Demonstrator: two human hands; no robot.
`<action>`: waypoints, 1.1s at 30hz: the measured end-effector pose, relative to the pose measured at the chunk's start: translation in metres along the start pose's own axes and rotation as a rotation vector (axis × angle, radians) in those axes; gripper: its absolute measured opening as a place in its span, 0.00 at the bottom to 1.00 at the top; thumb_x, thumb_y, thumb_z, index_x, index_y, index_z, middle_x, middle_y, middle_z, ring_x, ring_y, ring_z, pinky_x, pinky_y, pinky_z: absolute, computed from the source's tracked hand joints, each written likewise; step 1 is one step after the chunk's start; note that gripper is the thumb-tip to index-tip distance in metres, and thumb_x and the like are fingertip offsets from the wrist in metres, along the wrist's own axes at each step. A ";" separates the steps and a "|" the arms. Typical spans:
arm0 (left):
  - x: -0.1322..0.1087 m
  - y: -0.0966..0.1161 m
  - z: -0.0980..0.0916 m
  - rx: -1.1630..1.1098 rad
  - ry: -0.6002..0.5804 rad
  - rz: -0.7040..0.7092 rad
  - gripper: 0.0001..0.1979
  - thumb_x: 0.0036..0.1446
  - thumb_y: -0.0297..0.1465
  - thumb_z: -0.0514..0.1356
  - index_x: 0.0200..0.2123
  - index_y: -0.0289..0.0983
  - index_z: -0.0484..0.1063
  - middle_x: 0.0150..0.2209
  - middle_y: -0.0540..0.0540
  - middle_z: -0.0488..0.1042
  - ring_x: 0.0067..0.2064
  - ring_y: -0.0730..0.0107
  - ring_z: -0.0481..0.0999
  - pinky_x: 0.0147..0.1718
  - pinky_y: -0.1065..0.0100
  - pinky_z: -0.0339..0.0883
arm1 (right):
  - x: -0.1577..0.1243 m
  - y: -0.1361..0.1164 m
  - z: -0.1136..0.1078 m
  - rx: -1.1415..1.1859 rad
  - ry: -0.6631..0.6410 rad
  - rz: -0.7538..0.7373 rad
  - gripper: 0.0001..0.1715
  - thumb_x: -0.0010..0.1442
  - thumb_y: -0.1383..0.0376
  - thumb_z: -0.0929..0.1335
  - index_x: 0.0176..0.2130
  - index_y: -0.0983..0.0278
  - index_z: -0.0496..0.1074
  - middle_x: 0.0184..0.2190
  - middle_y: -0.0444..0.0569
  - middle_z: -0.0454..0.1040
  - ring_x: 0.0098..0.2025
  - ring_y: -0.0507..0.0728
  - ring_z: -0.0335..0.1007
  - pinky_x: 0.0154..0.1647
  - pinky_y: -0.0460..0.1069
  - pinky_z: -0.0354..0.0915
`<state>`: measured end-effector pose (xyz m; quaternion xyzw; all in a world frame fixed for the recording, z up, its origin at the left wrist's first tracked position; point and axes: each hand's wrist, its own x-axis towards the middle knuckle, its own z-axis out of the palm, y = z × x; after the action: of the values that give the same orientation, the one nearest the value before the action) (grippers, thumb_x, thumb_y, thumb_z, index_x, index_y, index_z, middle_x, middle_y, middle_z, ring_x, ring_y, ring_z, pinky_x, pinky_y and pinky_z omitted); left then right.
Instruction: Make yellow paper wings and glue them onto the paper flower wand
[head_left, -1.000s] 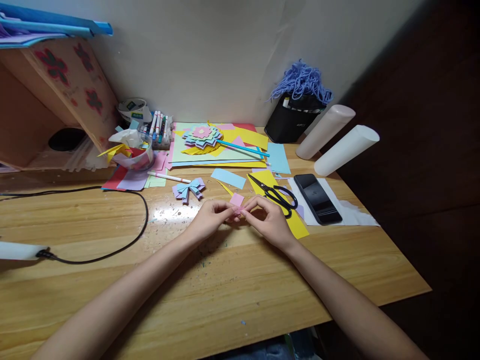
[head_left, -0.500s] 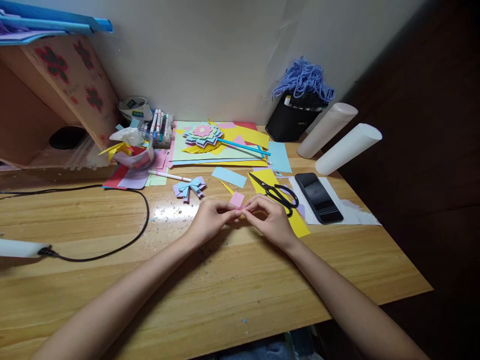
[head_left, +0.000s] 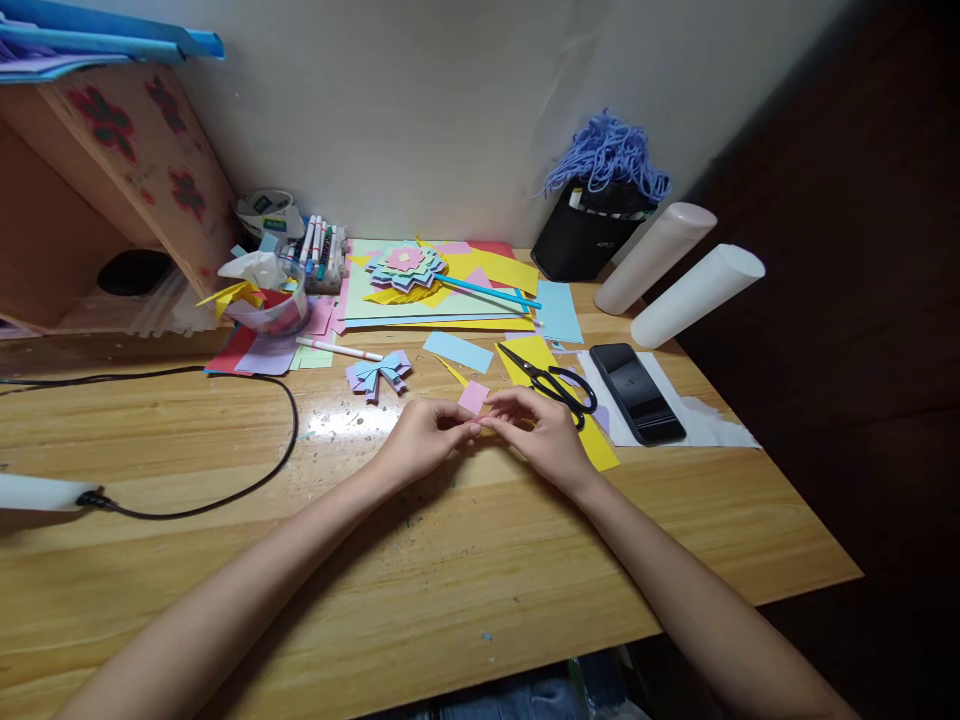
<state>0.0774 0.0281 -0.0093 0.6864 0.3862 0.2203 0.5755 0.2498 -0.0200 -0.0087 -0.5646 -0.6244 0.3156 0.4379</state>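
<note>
My left hand (head_left: 424,440) and my right hand (head_left: 544,432) meet over the middle of the wooden table (head_left: 450,560). Both pinch a small pink paper piece (head_left: 475,399) between their fingertips, its top corner sticking up above the fingers. A blue and purple paper bow (head_left: 377,374) lies just behind my left hand. Black scissors (head_left: 553,384) rest on a yellow paper sheet (head_left: 600,448) right behind my right hand.
A black phone (head_left: 636,393) lies on white paper at the right. Coloured sheets with a layered paper flower (head_left: 406,268), a marker box (head_left: 321,252), a scrap bowl (head_left: 267,298), a black holder with blue yarn (head_left: 592,215) and two white cylinders (head_left: 675,275) line the back. A black cable (head_left: 225,495) loops at left.
Both hands stay pinched on the pink paper, with only small finger shifts. The view has drifted slightly.
</note>
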 end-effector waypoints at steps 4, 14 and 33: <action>0.001 -0.001 0.000 -0.004 -0.005 -0.005 0.11 0.53 0.34 0.60 0.33 0.32 0.78 0.28 0.42 0.78 0.29 0.70 0.73 0.29 0.69 0.64 | 0.001 -0.001 -0.001 -0.037 -0.040 -0.038 0.04 0.55 0.66 0.70 0.32 0.63 0.76 0.30 0.48 0.76 0.33 0.54 0.72 0.35 0.48 0.66; 0.000 -0.004 0.000 0.010 -0.025 0.005 0.14 0.54 0.37 0.59 0.36 0.34 0.78 0.30 0.43 0.79 0.30 0.68 0.75 0.31 0.68 0.65 | 0.002 0.004 0.001 -0.091 -0.063 0.024 0.04 0.55 0.65 0.69 0.29 0.63 0.74 0.29 0.45 0.75 0.32 0.53 0.70 0.35 0.48 0.64; -0.005 0.005 0.003 0.520 0.101 0.185 0.13 0.60 0.35 0.51 0.26 0.36 0.67 0.27 0.47 0.72 0.28 0.70 0.67 0.27 0.70 0.55 | 0.002 0.001 0.002 0.173 -0.147 0.247 0.12 0.48 0.59 0.71 0.28 0.67 0.72 0.26 0.47 0.74 0.27 0.52 0.69 0.29 0.47 0.66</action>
<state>0.0779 0.0218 -0.0041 0.8316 0.3937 0.1990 0.3375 0.2487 -0.0173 -0.0102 -0.5728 -0.5511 0.4598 0.3960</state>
